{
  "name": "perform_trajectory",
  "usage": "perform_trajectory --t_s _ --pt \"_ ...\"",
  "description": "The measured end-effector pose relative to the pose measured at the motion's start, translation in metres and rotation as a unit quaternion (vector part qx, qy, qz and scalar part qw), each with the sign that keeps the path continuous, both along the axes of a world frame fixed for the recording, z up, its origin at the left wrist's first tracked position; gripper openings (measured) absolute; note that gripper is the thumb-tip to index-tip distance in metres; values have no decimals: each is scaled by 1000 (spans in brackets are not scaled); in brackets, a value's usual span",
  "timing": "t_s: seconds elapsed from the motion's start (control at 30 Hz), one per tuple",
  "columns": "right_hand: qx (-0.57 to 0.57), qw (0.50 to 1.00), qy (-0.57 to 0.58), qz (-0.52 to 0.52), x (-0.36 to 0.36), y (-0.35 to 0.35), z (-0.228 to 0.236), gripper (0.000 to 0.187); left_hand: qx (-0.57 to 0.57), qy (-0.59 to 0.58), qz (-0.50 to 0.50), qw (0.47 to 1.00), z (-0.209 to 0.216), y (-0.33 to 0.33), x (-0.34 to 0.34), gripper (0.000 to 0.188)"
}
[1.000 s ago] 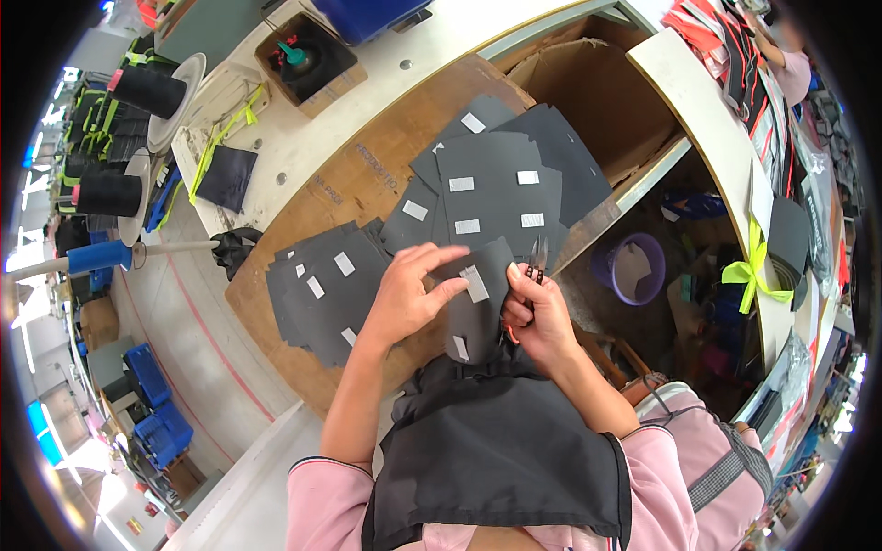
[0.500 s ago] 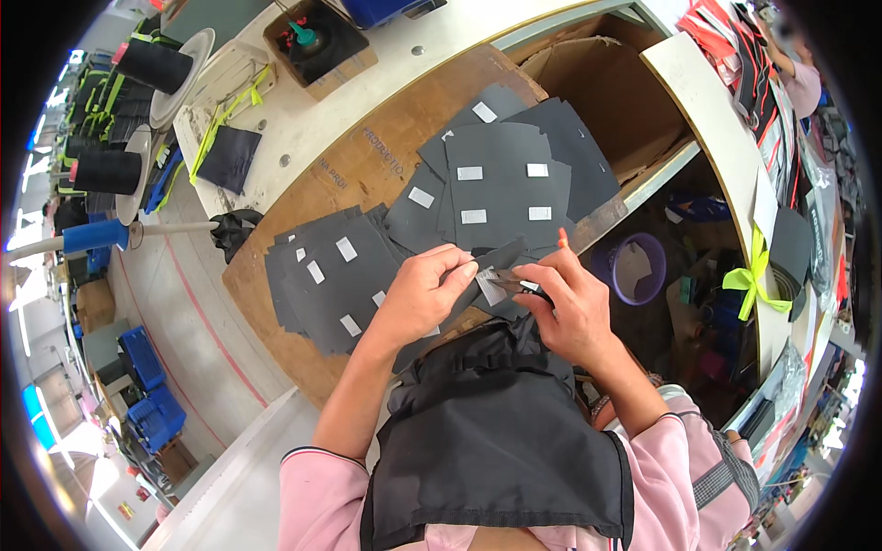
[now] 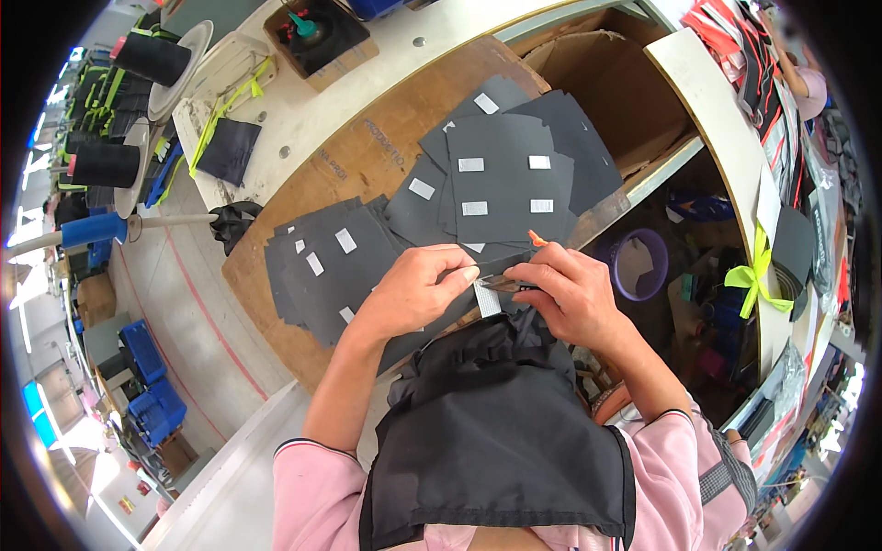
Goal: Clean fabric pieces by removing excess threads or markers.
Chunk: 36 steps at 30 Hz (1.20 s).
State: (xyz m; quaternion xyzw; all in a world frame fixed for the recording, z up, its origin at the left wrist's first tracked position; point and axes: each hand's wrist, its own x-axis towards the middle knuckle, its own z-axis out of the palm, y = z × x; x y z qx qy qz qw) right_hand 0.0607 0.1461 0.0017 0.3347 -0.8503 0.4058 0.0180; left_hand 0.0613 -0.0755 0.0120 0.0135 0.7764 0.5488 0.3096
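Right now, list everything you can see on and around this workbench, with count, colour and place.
fabric pieces: many, dark grey with white tags, two fanned stacks on bench
brown board: one, under the stacks
thread spools: two, black, far left
small box: one, brown, top
cardboard box: one, open, upper right
tub: one, purple, below bench
ribbon: one, neon yellow, right
crates: several, blue, floor left
apron: one, black, worn
left hand: pinching small strip
right hand: pinching same strip

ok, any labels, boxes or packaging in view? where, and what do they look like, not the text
White labels: small pale rectangles, one on each dark fabric piece stacked on the brown board.
Label strip: pale, pinched between left hand and right hand.
Cardboard box: open, brown, upper right.
Small box: brown, top edge.
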Motion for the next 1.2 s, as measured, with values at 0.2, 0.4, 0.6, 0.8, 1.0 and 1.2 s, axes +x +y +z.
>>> perform_trajectory --t_s 0.2,0.4,0.6,0.8,1.0,1.2 --pt "42 998 42 28 0 3 3 31 2 -13 -9 1000 -2 0 1 21" --pt "-38 995 -93 -26 2 8 5 29 18 -26 -2 999 -3 1 1 21" --pt "16 1000 16 5 -1 4 5 28 18 -55 1 998 1 2 -2 20" --pt "-259 856 -411 -175 23 3 -25 30 224 -50 249 941 -11 -5 4 17" --pt "-417 583 -678 -164 26 -32 -94 39 405 -98 341 843 -18 5 0 19" --pt "-422 622 -651 -103 -18 -37 -87 40 488 -157 403 758 -54 -14 36 34"
